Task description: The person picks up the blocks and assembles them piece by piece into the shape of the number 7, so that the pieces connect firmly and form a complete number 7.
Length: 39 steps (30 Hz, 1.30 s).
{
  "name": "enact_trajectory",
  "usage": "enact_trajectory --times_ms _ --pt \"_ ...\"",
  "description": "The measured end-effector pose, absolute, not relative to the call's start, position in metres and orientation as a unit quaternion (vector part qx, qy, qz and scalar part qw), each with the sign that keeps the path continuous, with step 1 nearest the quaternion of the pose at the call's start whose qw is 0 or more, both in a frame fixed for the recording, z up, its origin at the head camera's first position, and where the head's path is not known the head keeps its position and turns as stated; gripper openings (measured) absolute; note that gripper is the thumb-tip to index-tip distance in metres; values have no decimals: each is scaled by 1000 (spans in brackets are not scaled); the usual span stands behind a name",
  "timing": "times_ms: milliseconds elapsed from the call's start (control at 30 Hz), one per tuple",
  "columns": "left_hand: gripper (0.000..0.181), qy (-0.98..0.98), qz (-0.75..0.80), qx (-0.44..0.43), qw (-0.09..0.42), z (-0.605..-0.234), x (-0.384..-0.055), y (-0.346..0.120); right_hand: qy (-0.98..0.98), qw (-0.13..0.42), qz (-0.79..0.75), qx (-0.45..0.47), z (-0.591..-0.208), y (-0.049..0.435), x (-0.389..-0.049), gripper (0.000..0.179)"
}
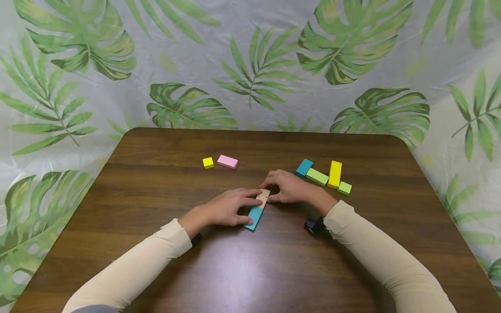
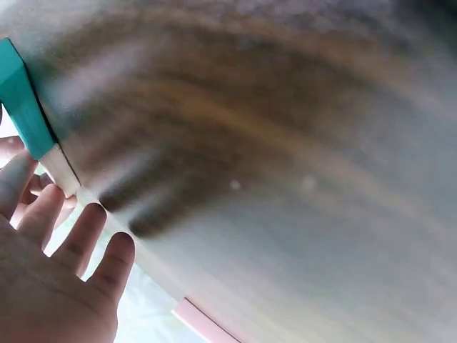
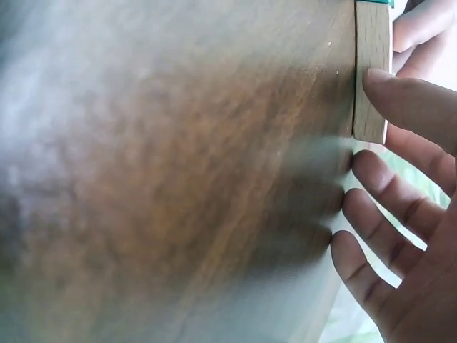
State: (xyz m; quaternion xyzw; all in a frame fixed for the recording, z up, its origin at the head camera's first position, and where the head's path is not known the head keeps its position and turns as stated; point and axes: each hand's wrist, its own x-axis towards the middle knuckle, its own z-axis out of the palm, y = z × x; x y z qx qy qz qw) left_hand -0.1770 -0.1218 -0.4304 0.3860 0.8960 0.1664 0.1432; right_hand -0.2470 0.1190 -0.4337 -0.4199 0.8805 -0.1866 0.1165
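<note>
Two blocks lie end to end in one slanted row on the table: a teal block [image 1: 255, 217] nearer the person and a pale wooden block [image 1: 263, 196] with small dark marks beyond it. My left hand [image 1: 228, 206] is beside the row, its fingers fairly straight. Its thumb touches the teal block's near left part, and fingertips rest at the wooden block's left edge. With thumb and index finger, my right hand [image 1: 289, 187] pinches the wooden block's far end; in the right wrist view, the thumb [image 3: 407, 103] presses its side while the other fingertips touch the table.
A yellow cube [image 1: 208, 163] and a pink block [image 1: 228, 161] sit farther back on the left. On the right, past the right hand, are a dark teal block [image 1: 304, 167], a light green block [image 1: 317, 176], a yellow block [image 1: 335, 174] and a green cube [image 1: 345, 188].
</note>
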Motion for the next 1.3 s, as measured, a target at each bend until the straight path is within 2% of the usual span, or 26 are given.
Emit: enact_trajectory --times_ms 533,1033,1300 --pt "57 892 171 395 136 -430 -177 -119 879 116 -172 -429 -431 121 -246 34" --pt "57 893 170 392 141 -430 -179 -121 873 153 -189 -422 -420 130 -248 33" --pt "56 891 173 393 146 -433 -178 -120 879 141 -197 -411 -424 150 -248 32"
